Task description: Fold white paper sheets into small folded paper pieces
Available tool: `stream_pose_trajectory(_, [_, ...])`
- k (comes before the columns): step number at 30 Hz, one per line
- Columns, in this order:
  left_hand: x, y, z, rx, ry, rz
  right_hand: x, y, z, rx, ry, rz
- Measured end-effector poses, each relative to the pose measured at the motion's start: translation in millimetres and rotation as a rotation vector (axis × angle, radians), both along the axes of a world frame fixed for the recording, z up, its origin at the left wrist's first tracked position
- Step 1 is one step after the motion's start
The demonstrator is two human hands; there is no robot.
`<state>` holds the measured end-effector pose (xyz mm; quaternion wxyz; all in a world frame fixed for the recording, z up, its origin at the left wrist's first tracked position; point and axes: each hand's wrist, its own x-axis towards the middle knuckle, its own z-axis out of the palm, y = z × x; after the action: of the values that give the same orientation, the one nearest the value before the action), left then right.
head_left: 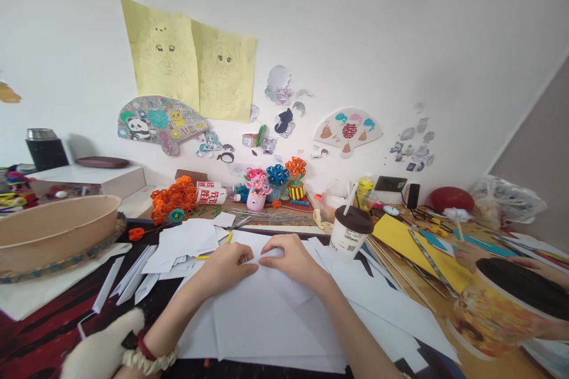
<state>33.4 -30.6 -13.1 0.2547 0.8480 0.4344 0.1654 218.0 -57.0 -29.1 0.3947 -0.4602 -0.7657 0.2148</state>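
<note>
A stack of white paper sheets (273, 328) lies in front of me on a dark red and black mat. My left hand (229, 266) is over its upper part, fingers curled and thumb pointing inward, pinching the white paper. Close beside it, my right hand (288, 260) has thumb and fingers closed on the same paper, a small gap from the left thumb. Part of the paper's edge is hidden beneath the fingers. A yellow pencil-like stick (229, 237) shows just behind my left hand, near a pile of cut white paper pieces (186, 243).
A lidded paper cup with a straw (351, 231) stands right of my hands. At left is a large beige basin (57, 225). Orange craft flowers (175, 198) and small flower pots (258, 192) line the back. Another person's hand (466, 254) is at right, behind a patterned bucket (493, 314).
</note>
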Motion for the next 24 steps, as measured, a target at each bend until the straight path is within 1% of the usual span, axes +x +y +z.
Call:
stream_pose_trajectory(3, [6.3, -0.2, -1.2, 0.056, -0.056, 0.041, -0.5, 1.8, -1.5, 0.001, 0.010, -0.029])
stream_pose_trajectory(7, [13.3, -3.0, 1.5, 0.107, -0.111, 0.084, -1.5, 3.7, -1.9, -0.002, 0.046, -0.056])
stream_pose_trajectory(9, [14.8, -3.4, 1.5, 0.101, -0.127, 0.103, -1.5, 4.1, -1.8, -0.012, 0.069, -0.060])
stream_pose_trajectory(13, [14.6, -2.2, -0.7, 0.056, -0.161, 0.094, 2.5, 3.8, -1.1, -0.042, 0.086, -0.064])
stream_pose_trajectory(20, [11.8, 0.7, -2.8, 0.079, -0.130, 0.102, 9.8, 4.2, -1.9, -0.097, 0.060, -0.129])
stream_pose_trajectory(24, [14.2, 1.1, -4.9, 0.033, -0.158, 0.075, 4.6, 5.0, -4.2, -0.076, 0.054, -0.087])
